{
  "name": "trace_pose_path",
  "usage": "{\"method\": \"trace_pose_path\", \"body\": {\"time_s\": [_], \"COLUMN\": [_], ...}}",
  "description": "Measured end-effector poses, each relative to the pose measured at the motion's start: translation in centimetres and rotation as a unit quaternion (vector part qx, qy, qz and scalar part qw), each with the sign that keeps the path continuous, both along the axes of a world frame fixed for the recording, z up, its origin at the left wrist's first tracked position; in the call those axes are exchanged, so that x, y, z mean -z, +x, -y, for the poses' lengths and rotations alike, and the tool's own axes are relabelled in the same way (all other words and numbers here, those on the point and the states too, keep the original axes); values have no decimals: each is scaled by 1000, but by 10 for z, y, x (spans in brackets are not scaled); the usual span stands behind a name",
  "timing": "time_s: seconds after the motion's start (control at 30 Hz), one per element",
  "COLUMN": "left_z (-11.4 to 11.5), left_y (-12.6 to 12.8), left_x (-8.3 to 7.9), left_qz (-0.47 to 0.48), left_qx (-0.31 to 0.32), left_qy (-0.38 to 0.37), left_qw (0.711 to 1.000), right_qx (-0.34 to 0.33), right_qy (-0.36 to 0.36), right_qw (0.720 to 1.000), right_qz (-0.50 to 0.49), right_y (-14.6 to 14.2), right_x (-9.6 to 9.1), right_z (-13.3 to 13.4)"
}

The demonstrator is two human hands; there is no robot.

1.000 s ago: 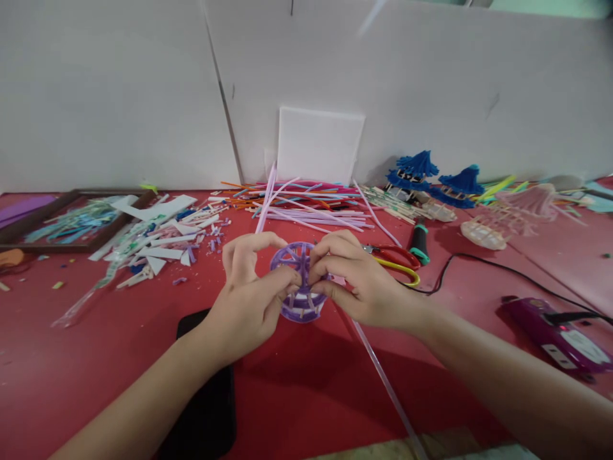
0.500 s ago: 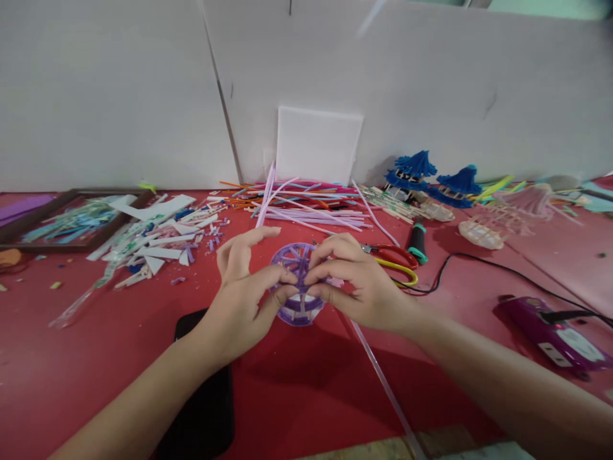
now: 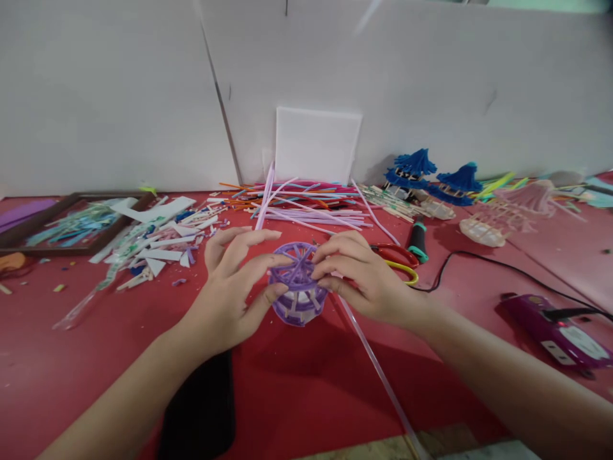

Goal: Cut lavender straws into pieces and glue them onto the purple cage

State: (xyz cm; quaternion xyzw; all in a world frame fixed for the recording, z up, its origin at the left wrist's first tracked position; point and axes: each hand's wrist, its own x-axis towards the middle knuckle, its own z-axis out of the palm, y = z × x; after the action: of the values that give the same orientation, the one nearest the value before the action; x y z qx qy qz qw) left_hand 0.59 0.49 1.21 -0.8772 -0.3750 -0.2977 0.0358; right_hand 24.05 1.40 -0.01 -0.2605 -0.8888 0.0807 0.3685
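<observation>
A small purple cage-like frame (image 3: 297,294) made of straw pieces, with a spoked ring on top, stands on the red table (image 3: 306,383) between my hands. My left hand (image 3: 230,291) grips its left side with thumb and forefinger while the other fingers stretch out. My right hand (image 3: 359,275) pinches the top ring on the right side, fingers curled. A long pale straw (image 3: 378,370) runs from under my right hand toward the table's front edge.
A pile of coloured straws (image 3: 306,204) lies behind the frame. Cut scraps (image 3: 163,236) and a wooden tray (image 3: 62,220) are at left. Red-and-yellow scissors (image 3: 400,262), a glue gun (image 3: 417,239), a purple power strip (image 3: 560,329), blue tasselled models (image 3: 431,172) at right. A black phone (image 3: 201,409) lies under my left forearm.
My left fingers have spread and slid lower on the frame. The frame has tipped so its side shows more. My right hand stays pinched on the top ring.
</observation>
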Motion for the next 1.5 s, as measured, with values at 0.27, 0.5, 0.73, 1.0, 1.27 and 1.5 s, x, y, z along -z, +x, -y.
{"method": "trace_pose_path", "body": {"time_s": [0.27,0.5,0.73,1.0,1.27,1.5], "left_z": [4,15,18,15,18,10], "left_y": [7,19,24,7,9,13], "left_x": [-8,-15,-9,-3,4,0], "left_qz": [-33,-35,-19,-28,-6,-23], "left_qx": [11,-22,-44,-49,-42,-49], "left_qy": [18,-52,-57,33,40,31], "left_qw": [999,998,997,998,998,998], "right_qx": [13,22,22,3,7,-10], "right_qy": [14,9,30,52,42,60], "right_qw": [998,998,999,998,999,998], "right_qz": [55,56,39,-40,-7,13], "right_y": [-12,-16,-20,-3,-8,-11], "right_x": [-14,-14,-8,0,4,1], "right_z": [11,12,10,-2,-3,-4]}}
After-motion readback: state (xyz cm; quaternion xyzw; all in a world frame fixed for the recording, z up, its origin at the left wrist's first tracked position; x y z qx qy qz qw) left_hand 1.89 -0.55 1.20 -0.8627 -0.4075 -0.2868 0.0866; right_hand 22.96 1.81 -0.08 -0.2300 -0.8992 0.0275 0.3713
